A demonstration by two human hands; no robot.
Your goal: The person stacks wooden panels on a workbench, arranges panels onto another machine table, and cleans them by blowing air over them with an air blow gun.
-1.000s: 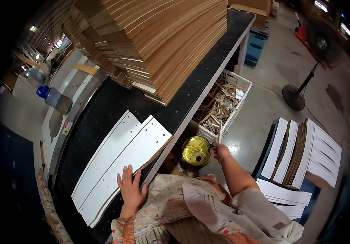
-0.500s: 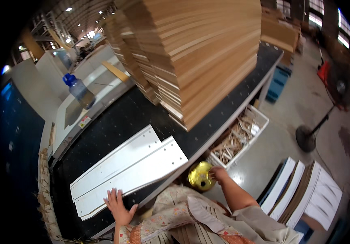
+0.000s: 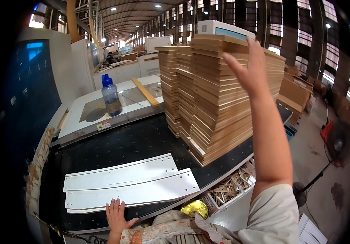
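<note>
My left hand (image 3: 117, 215) lies with fingers spread at the near edge of two white drilled panels (image 3: 130, 187), which overlap on the black table. Raised at the full length of my arm, my right hand (image 3: 250, 71) is in front of the upper part of a tall stack of brown-edged boards (image 3: 223, 97). Its thumb stands apart from the fingers and nothing shows in it. Whether the fingertips touch the top boards, I cannot tell. A white box-shaped unit (image 3: 228, 29) appears just above the stack, partly covered by my fingers.
A white crate of wood offcuts (image 3: 234, 185) and a round gold tin (image 3: 195, 208) are beside the black table (image 3: 114, 142). Behind it, a blue-capped water bottle (image 3: 110, 97) and a wooden strip (image 3: 144, 91) rest on a white machine. A standing fan (image 3: 337, 144) is at right.
My right hand has gone from the gold tin up to the top of the board stack. My left hand stays by the panels. The view has tilted upward.
</note>
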